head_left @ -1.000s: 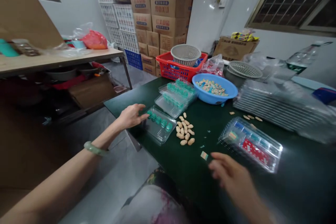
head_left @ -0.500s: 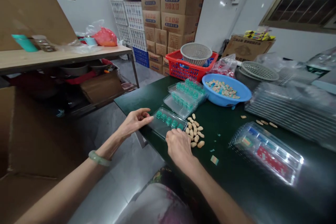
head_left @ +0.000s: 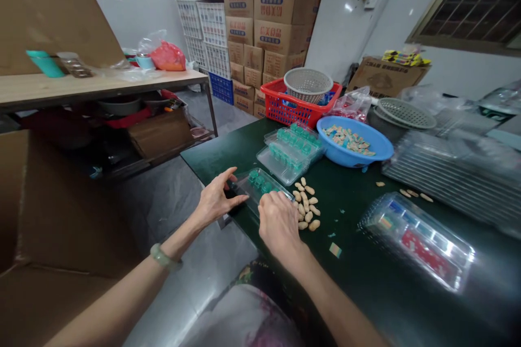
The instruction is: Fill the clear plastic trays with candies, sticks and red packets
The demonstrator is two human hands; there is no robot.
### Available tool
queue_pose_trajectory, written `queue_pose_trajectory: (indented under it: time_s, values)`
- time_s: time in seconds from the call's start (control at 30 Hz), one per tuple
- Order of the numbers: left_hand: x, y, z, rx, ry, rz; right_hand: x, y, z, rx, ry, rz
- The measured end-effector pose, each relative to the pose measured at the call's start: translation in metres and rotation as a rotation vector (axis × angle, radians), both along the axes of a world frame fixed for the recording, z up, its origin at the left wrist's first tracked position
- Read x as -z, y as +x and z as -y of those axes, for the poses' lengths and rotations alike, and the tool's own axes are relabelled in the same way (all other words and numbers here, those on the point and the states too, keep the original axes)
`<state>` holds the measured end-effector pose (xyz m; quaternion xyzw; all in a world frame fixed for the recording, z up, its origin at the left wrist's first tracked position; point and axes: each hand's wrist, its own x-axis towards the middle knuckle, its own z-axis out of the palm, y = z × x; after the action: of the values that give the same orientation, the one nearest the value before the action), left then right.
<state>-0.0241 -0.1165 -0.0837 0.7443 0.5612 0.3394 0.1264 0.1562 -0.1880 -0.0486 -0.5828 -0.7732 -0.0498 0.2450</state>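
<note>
A clear tray (head_left: 251, 191) with green pieces (head_left: 260, 181) in a row lay near the edge of the dark green table (head_left: 350, 298), between the two hands. The left hand (head_left: 216, 200) was at its left end, thumb and forefinger spread wide. The right hand (head_left: 280, 222) was over its near right part, fingers curled down; whether they gripped anything I could not tell. Peanuts (head_left: 313, 225) lay in a loose cluster just right of the tray, and a small square piece (head_left: 335, 250) lay alone nearby. Behind stood a stack of similar trays (head_left: 287, 160), beside a blue basin (head_left: 353, 160) of small pieces. Farther right lay a clear tray with a red packet (head_left: 427, 255).
</note>
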Motion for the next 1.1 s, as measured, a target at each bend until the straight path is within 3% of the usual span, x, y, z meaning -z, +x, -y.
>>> queue_pose_trajectory:
  time_s: [0.1, 0.2, 0.47, 0.63, 0.97, 1.1]
  values:
    - [-0.003, 0.004, 0.010, -0.164, 0.093, 0.097, 0.004, -0.006, 0.005, 0.007, 0.144, 0.091]
    - [-0.003, 0.009, 0.020, -0.186, 0.115, 0.096, 0.006, -0.010, 0.006, -0.010, 0.235, 0.118]
    - [-0.012, 0.025, 0.019, -0.275, -0.183, -0.041, 0.008, -0.020, 0.008, -0.051, 0.305, 0.138]
    - [-0.015, 0.035, 0.005, -0.300, -0.209, -0.064, 0.007, -0.024, 0.010, -0.051, 0.342, 0.143]
    - [-0.012, 0.034, -0.010, -0.332, -0.182, -0.141, -0.039, -0.009, 0.019, -0.055, 0.426, 0.109]
    - [-0.020, 0.033, -0.003, -0.382, -0.048, -0.081, -0.041, -0.006, 0.020, -0.066, 0.466, 0.102]
